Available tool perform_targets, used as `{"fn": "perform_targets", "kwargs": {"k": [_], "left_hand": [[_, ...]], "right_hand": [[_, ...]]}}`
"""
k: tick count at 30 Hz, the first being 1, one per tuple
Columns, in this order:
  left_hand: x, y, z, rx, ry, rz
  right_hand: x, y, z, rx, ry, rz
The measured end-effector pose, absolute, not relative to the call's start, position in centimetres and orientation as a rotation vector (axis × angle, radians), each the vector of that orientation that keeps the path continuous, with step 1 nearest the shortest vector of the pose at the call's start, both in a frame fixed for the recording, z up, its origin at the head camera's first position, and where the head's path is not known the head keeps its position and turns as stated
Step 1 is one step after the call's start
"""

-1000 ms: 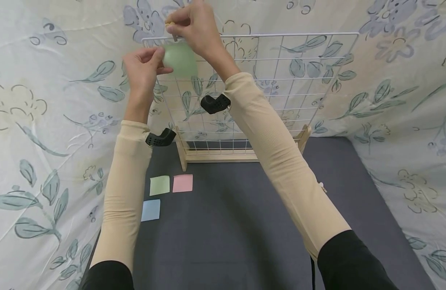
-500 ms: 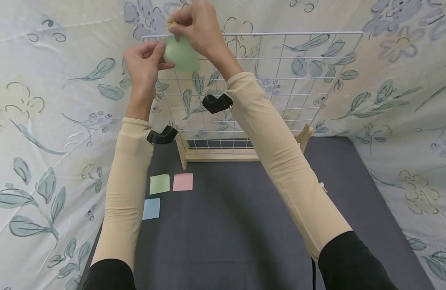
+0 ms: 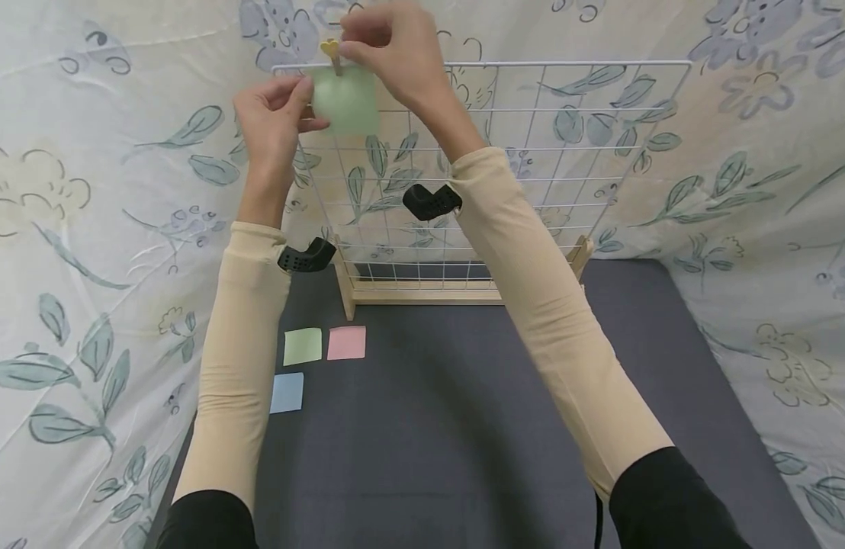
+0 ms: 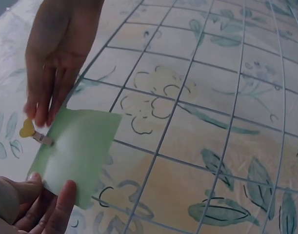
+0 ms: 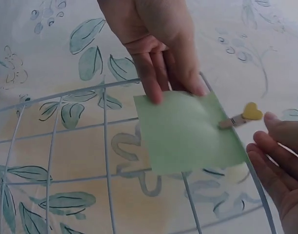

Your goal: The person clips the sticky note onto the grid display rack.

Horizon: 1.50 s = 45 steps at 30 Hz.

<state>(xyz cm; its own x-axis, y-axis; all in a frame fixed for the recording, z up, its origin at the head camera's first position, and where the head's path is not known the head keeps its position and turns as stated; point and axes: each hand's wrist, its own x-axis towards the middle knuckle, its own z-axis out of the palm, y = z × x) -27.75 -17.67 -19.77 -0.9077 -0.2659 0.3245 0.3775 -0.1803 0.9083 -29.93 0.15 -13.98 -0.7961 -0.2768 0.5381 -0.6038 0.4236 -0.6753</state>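
Note:
At the top left of a white wire grid [image 3: 567,63], a green paper note [image 3: 347,105] hangs against the wires. A small wooden clothespin with a yellow heart [image 3: 331,52] bites the note's upper edge at the top bar. My left hand [image 3: 268,126] pinches the note's left side between thumb and fingers, as the left wrist view also shows. My right hand [image 3: 402,57] is just right of the clothespin, its fingers loosely bent with nothing between them. In the right wrist view, the clothespin [image 5: 236,119] stands out from the note, the right thumb close to its heart.
A wooden base [image 3: 422,296] carries the grid on a dark grey tabletop [image 3: 409,442]. Lying in front are a light green note [image 3: 303,348], a pink note [image 3: 346,343] and a blue note [image 3: 287,393]. Flower-patterned cloth [image 3: 738,191] surrounds the table.
My right hand has let go of the clothespin and moved slightly right, so its yellow heart now shows. The left hand and note rose a little, then stayed in place.

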Motion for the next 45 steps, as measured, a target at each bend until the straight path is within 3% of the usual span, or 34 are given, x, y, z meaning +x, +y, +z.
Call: {"fn": "perform_targets", "kwargs": {"k": [14,24,35,45], "left_hand": [[-26.7,-18.8,-22.2,-0.111,-1.725,-2.131],[-25.3,-19.4,-24.6,-0.084,-1.846,-2.102],[-23.7,-20.6,-28.7,-0.109,-1.941,-2.06],[-21.8,-22.0,-33.0,0.026,-2.039,-2.042]], "right_hand": [[-28.2,5.4,-19.4,0.773,-2.173,1.721],[-27.6,7.4,-23.0,0.745,-2.233,1.754],[-27.1,9.7,-26.4,0.652,-2.327,1.797],[-25.9,12.2,-30.3,0.6,-2.38,1.784]]}}
